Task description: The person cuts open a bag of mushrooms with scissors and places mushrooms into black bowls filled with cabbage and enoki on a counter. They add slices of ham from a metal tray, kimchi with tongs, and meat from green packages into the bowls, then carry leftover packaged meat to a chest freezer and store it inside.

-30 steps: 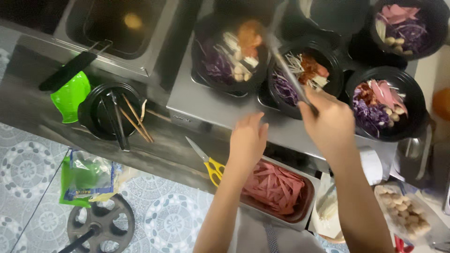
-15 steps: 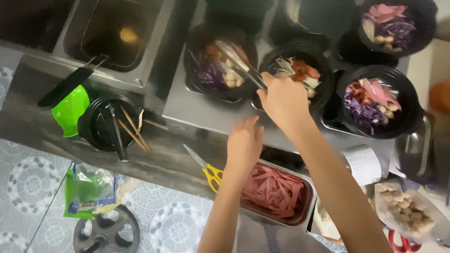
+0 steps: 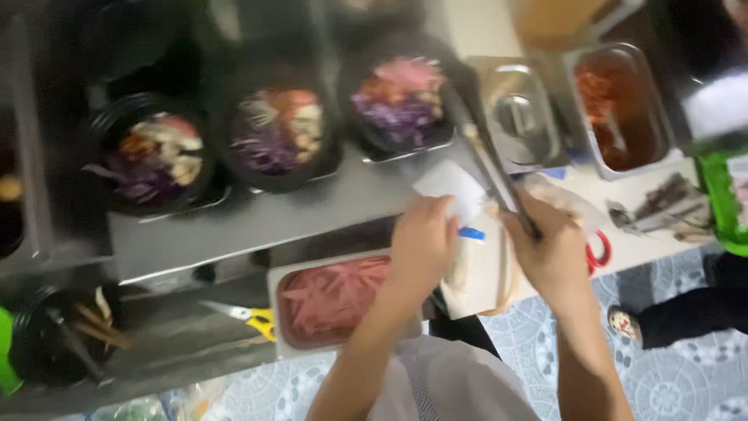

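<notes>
Worktop [image 3: 257,226] is crowded. Three filled bowls [image 3: 401,97] stand far; tray of meat strips [image 3: 331,300] lies near. Tongs [image 3: 491,160] are gripped closed-fisted by right hand [image 3: 553,257]; left hand [image 3: 421,242] is curled on white paper [image 3: 456,191]. Risk judged: tong tips could knock a bowl, since the tongs reach close beside it.

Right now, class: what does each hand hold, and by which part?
The right hand grips metal tongs at their handle end. The left hand rests on a white bag; its hold cannot be told.
</notes>
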Demonstrator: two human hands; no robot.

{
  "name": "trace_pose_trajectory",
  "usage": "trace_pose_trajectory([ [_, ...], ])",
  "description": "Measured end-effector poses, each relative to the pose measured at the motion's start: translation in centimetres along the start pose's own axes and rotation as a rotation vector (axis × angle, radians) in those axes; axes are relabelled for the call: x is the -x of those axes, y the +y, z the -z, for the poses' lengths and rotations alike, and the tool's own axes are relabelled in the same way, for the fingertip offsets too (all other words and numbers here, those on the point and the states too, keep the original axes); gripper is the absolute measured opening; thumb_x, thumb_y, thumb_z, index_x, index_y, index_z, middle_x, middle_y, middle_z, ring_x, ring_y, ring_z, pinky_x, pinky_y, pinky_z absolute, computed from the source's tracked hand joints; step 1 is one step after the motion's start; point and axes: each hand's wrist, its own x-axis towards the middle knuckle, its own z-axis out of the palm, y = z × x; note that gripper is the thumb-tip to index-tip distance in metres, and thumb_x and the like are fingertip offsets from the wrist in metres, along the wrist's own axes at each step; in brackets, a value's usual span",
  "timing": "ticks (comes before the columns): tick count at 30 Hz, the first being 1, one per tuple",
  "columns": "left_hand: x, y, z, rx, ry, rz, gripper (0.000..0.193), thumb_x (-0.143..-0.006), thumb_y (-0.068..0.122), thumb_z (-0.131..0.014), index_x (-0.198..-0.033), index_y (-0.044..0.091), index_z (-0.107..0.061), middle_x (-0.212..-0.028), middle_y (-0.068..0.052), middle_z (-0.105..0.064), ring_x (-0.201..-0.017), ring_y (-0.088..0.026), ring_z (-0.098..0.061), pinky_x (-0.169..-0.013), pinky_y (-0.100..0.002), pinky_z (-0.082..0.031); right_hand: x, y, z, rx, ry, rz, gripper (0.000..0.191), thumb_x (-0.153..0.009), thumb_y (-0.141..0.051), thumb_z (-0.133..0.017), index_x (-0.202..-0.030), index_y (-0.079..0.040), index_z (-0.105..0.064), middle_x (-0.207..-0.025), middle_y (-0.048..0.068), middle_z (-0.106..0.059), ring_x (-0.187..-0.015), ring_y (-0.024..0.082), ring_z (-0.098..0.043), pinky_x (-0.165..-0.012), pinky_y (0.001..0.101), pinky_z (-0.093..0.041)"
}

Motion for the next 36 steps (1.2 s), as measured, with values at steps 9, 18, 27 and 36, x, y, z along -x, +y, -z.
trace_pose_trajectory([
  [9, -1.3, 9.5, -16.3, -0.027, -0.120, -0.112, 0.025, -0.092, 0.017, -0.067, -0.114, 0.006, -0.066, -0.108, -0.013, -0.064, -0.104, -0.036, -0.060, -0.088, -0.049, -0.048, 0.4, 22.0, 12.0, 0.444, -0.051, -0.391, 0.033, -0.099, -0.030, -0.063, -0.124, -0.010, -0.073, -0.099, 0.025, -0.072, -0.088, 0.048, -0.067, -0.073, 0.0554, -0.053],
  [18, -4.5, 12.9, -24.6, -0.267, -0.133, 0.072, 0.036, -0.089, 0.027, -0.070, -0.119, 0.007, -0.066, -0.126, -0.014, -0.059, -0.120, -0.035, -0.050, -0.096, -0.057, -0.039, -11.0, 36.2, 9.5, 0.680, -0.293, -0.224, 0.032, -0.091, -0.031, -0.065, -0.115, -0.009, -0.071, -0.102, 0.026, -0.073, -0.094, 0.046, -0.071, -0.081, 0.0550, -0.056],
  [27, -7.1, 14.0, -26.7, -0.374, -0.140, 0.129, 0.040, -0.089, 0.029, -0.070, -0.122, 0.008, -0.064, -0.141, -0.017, -0.051, -0.131, -0.035, -0.043, -0.105, -0.065, -0.028, -14.3, 40.8, 6.5, 0.669, -0.306, -0.138, 0.022, -0.096, -0.026, -0.061, -0.106, -0.012, -0.075, -0.097, 0.022, -0.075, -0.091, 0.043, -0.073, -0.081, 0.0514, -0.059],
  [36, -9.1, 13.5, -26.8, -0.349, -0.060, 0.069, 0.040, -0.090, 0.029, -0.070, -0.123, 0.008, -0.064, -0.137, -0.017, -0.053, -0.131, -0.035, -0.045, -0.105, -0.063, -0.032, -8.8, 34.6, 14.5, 0.263, -0.087, -0.117, 0.028, -0.095, -0.022, -0.069, -0.121, -0.013, -0.076, -0.082, 0.021, -0.070, -0.073, 0.040, -0.069, -0.066, 0.0479, -0.054],
])
